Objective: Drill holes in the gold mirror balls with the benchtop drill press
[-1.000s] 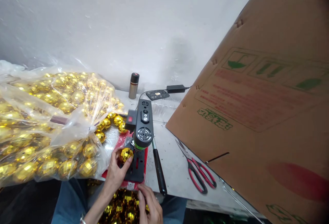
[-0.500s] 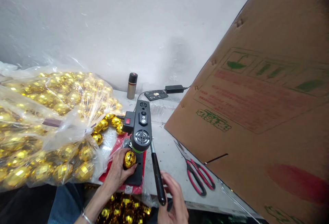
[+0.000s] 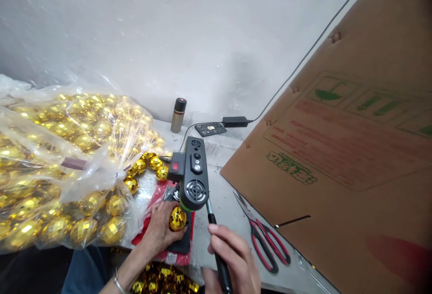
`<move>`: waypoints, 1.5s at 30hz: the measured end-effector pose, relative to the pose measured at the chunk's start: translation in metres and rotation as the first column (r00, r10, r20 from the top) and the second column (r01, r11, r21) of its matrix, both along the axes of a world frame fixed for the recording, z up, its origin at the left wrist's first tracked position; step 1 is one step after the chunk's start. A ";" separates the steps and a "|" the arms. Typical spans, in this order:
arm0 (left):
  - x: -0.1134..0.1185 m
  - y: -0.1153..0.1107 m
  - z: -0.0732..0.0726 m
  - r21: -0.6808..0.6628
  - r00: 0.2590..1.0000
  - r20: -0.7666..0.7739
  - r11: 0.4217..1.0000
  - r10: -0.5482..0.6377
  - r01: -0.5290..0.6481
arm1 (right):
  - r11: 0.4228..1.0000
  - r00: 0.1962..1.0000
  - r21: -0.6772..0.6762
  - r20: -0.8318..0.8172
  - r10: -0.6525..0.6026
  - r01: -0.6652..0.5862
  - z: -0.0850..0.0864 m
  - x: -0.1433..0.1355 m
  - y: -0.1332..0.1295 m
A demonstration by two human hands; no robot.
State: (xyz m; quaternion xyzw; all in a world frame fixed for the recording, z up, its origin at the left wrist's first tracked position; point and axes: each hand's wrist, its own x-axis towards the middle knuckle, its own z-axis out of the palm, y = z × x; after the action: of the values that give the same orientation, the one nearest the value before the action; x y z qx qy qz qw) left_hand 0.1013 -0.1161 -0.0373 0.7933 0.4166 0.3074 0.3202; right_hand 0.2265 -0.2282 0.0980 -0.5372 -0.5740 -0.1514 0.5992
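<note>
Between the thumb and fingers of my left hand (image 3: 158, 229) is a shiny gold faceted ball (image 3: 177, 219). The hand holds it under the front end of a black bench press (image 3: 195, 175), above its dark base plate (image 3: 182, 242). My right hand (image 3: 234, 256) is closed around the black grip of the press's lever (image 3: 221, 258), which slants down toward me. A red sheet (image 3: 158, 199) lies beneath the base. Just behind my left hand, several loose gold balls (image 3: 162, 172) sit beside the press.
Clear plastic bags (image 3: 77, 159) full of gold balls cover the left side. To the right lie red-and-black scissors (image 3: 266, 240) beside a large cardboard box (image 3: 337, 150). A bottle (image 3: 178, 115), a phone-like slab (image 3: 211, 129) and a power adapter (image 3: 235, 122) are behind. More gold balls (image 3: 164, 278) lie below the table edge.
My right hand has closed around the lever grip, where its fingers were looser before. My left hand still holds the ball under the press. The whole view has shifted slightly.
</note>
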 end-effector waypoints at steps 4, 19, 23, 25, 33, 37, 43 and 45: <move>0.001 -0.001 0.002 -0.047 1.000 0.001 0.999 0.004 -0.004 | 0.999 0.998 -0.016 0.045 0.035 -0.035 0.013 -0.005 0.010; 0.006 -0.004 -0.008 0.103 0.999 -0.042 0.994 0.031 -0.026 | 0.975 0.998 0.211 -0.020 -0.062 0.065 -0.025 -0.025 0.040; 0.006 -0.004 -0.005 0.124 0.997 -0.064 0.992 0.036 -0.028 | 0.966 0.995 0.238 -0.043 -0.091 0.099 -0.035 -0.026 0.043; 0.007 -0.004 -0.005 0.131 0.997 -0.064 0.991 0.045 -0.036 | 0.967 0.994 0.233 -0.049 -0.095 0.104 -0.039 -0.026 0.041; 0.009 -0.005 -0.003 0.086 0.997 -0.055 0.995 0.056 -0.051 | 0.994 0.997 0.088 -0.046 -0.062 0.066 -0.042 -0.023 0.024; 0.009 -0.005 -0.004 0.074 0.997 -0.054 0.996 0.057 -0.053 | 0.997 0.998 0.069 -0.049 -0.038 0.041 -0.049 -0.021 0.027; 0.009 -0.004 -0.002 0.060 0.995 -0.070 0.996 0.066 -0.062 | 0.965 0.992 0.241 -0.091 -0.085 0.104 -0.044 -0.028 0.039; 0.009 -0.004 0.000 0.045 0.995 -0.075 0.997 0.060 -0.057 | 0.977 0.989 0.178 -0.108 -0.103 0.121 -0.042 -0.032 0.038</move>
State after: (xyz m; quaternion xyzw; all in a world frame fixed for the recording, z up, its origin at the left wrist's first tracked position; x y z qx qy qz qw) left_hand 0.1099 -0.1202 -0.0370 0.7985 0.4451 0.2949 0.2780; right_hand 0.1946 -0.1900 0.0565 -0.5177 -0.4962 -0.2107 0.6644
